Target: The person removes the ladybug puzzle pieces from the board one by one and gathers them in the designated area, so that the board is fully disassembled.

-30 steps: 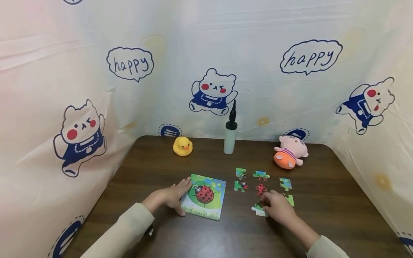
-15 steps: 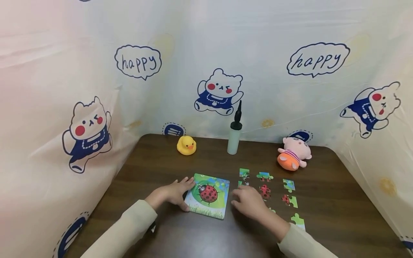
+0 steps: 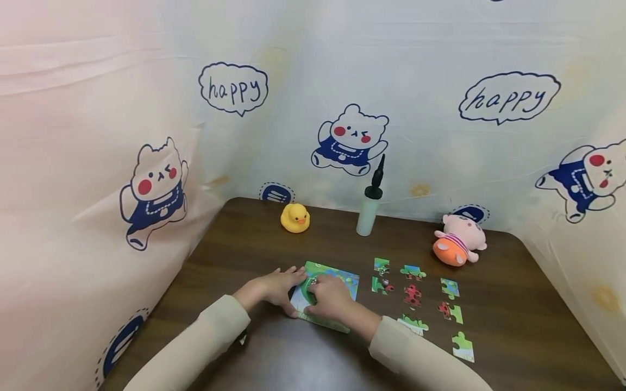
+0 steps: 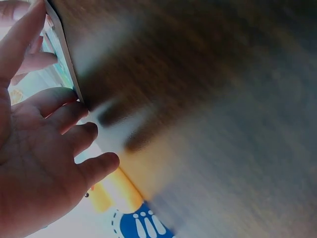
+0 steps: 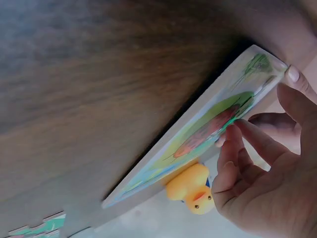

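Note:
A square puzzle board (image 3: 350, 282) with a ladybug picture lies on the table before me. My left hand (image 3: 277, 288) rests at its left edge, thumb at the near corner and fingers spread toward the far one. In the left wrist view the fingers (image 4: 64, 119) lie loosely along that edge. Over the picture is my right hand (image 3: 333, 298), its index fingertip touching near the ladybug's head. The right wrist view shows the ladybug (image 5: 208, 130) partly behind my fingers; I see nothing held there. Right of the board lie several loose jigsaw pieces (image 3: 412, 295).
At the back stand a yellow rubber duck (image 3: 295, 218) and a pale green hand pump (image 3: 368, 214) with a black top. A pink and orange plush toy (image 3: 459, 241) lies at the back right. A printed cloth (image 3: 415, 65) hangs behind the brown table (image 3: 274, 353).
My right hand has moved left, from the loose pieces past the board's right edge and onto its picture. The left hand stays at the board's left side. The head view has swung slightly left.

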`<state>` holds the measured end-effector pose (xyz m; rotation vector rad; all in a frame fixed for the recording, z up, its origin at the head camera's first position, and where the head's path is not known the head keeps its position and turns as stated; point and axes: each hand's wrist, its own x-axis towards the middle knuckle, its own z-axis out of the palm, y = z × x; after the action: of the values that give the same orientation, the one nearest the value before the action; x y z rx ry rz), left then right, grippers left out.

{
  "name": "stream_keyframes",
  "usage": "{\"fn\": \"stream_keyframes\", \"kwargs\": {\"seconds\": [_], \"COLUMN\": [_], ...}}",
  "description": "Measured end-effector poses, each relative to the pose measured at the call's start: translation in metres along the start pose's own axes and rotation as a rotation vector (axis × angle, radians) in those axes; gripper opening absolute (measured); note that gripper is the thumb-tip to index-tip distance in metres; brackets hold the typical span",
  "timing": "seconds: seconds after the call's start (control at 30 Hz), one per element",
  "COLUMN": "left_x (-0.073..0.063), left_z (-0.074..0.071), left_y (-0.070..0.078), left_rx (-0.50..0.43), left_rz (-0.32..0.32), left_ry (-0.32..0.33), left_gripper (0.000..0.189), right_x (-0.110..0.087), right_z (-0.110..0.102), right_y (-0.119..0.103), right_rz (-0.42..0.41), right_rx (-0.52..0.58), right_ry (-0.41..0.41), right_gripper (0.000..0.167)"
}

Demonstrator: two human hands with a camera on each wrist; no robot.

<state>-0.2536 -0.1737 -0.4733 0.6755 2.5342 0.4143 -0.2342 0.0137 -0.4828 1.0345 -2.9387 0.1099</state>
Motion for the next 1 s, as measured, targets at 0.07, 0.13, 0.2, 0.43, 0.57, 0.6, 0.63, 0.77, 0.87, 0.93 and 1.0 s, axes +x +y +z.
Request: {"fn": "stream_keyframes", "kwargs": {"seconds": [0.07, 0.13, 0.2, 0.43, 0.57, 0.6, 0.63, 0.77, 0.87, 0.93, 1.0], "left_x": [0.001, 0.002, 0.002, 0.001, 0.001, 0.001, 0.002, 0.004, 0.005, 0.004, 0.004], "left_z": [0.001, 0.001, 0.0, 0.0, 0.002, 0.002, 0.002, 0.002, 0.002, 0.002, 0.001], "left_y": [0.0, 0.0, 0.0, 0.0, 0.001, 0.002, 0.002, 0.004, 0.004, 0.003, 0.003], "left_rx": [-0.001, 0.0, 0.0, 0.016, 0.006, 0.005, 0.005, -0.01, -0.015, -0.013, -0.013], "left_rz": [0.006, 0.005, -0.001, 0.002, -0.001, 0.0, 0.0, 0.001, -0.009, -0.018, -0.029], "left_ry": [-0.003, -0.003, -0.002, 0.023, 0.025, 0.025, 0.024, 0.018, 0.011, 0.008, 0.005], "left_gripper": [0.098, 0.098, 0.098, 0.097, 0.098, 0.098, 0.098, 0.097, 0.097, 0.098, 0.098], "right_x": [-0.001, -0.001, 0.0, 0.006, 0.006, 0.004, 0.003, -0.01, -0.027, -0.04, -0.052], "right_z": [0.001, 0.002, 0.0, -0.002, -0.006, -0.008, -0.012, -0.029, -0.038, -0.038, -0.037], "right_y": [-0.001, -0.002, -0.002, -0.001, 0.005, 0.008, 0.013, 0.04, 0.066, 0.084, 0.099], "right_rz": [0.008, 0.011, 0.015, 0.087, 0.107, 0.116, 0.134, 0.21, 0.26, 0.289, 0.317], "right_rx": [-0.004, 0.003, 0.029, 0.231, 0.54, 0.639, 0.727, 0.897, 0.878, 0.85, 0.847], "right_ry": [-0.021, -0.026, -0.023, 0.086, 0.073, 0.057, 0.038, 0.013, 0.016, 0.002, -0.029], "right_gripper": [0.045, 0.046, 0.042, 0.019, 0.016, 0.015, 0.015, 0.018, 0.015, 0.011, 0.008]}}
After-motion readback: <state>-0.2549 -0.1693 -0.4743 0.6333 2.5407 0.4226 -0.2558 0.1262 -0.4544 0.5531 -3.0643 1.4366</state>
